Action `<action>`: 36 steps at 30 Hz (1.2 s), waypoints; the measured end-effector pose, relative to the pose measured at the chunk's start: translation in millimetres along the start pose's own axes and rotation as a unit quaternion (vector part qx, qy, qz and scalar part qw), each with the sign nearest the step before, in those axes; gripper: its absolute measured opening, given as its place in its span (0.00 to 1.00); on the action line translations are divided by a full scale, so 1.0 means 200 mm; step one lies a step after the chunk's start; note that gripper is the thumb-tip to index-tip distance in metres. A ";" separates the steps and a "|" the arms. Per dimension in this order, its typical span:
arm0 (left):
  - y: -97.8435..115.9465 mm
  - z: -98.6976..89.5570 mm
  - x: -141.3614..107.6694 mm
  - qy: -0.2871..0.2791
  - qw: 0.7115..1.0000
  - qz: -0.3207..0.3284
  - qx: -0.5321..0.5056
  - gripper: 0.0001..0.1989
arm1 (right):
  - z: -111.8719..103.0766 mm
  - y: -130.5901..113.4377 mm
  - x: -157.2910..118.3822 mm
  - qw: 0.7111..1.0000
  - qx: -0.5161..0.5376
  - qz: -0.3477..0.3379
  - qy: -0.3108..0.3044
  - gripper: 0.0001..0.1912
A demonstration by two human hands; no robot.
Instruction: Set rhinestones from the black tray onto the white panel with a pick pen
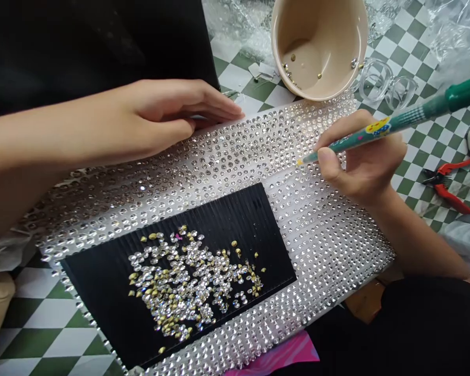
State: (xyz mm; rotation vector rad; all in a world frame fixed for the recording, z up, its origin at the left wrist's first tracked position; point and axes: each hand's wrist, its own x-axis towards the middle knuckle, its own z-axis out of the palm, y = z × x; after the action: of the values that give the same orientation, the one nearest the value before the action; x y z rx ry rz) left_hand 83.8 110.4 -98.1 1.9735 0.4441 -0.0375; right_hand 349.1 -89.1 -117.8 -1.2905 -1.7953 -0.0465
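a person's two bare hands work over a white board (329,250) covered in neat rows of clear rhinestones. the right hand (360,159) has a narrow grip on a green pick-up pen (379,125), pinched between thumb and fingers, with its small yellow tip (300,162) low over the rows just left of the grip. whether the tip touches a stone is hard to tell. the left hand (168,109) lies flat on the board's far edge, fingers together, its grip holding nothing.

below and left of the right grip, a black corrugated sheet (250,230) lies on the board, carrying a loose heap of rhinestones (180,282), some clear side up, others showing gold backs. beyond the right grip, a beige plastic bowl (317,94) sits tilted against the board's far edge, holding a few scattered gold-backed stones (293,57) on its inner wall and base. just right of the bowl lie clear plastic rings (387,86). further right of the grip, red-handled pliers (446,180) rest on a green and white checked floor (43,318). bubble wrap (235,31) lies behind the bowl, and pink cloth (274,355) shows below the board.
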 end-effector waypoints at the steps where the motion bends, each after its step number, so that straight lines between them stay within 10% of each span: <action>1: 0.00 0.00 0.00 0.003 1.000 0.001 0.007 0.30 | 0.00 0.00 0.00 1.000 -0.001 -0.008 0.006 0.07; 13: 0.00 0.03 -0.01 0.019 0.995 0.019 0.092 0.33 | -0.04 -0.04 0.03 0.998 -0.007 -0.008 -0.059 0.07; 18: 0.07 0.09 -0.04 0.026 0.960 0.121 0.253 0.37 | -0.03 -0.04 0.02 0.998 -0.006 -0.026 -0.059 0.07; 29: 0.22 0.23 0.00 0.023 0.885 0.251 0.392 0.19 | 0.02 -0.04 0.00 0.995 0.037 0.039 0.081 0.07; 36: 0.35 0.33 0.19 -0.034 0.860 0.188 0.473 0.10 | 0.01 0.00 -0.01 0.990 0.063 0.059 0.113 0.06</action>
State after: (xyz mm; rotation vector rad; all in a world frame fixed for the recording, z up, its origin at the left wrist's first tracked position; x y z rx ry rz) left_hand 153.1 37.2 -75.0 2.9899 -0.0631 -0.0910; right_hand 347.8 -89.5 -119.3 -1.2479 -1.5041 -0.0124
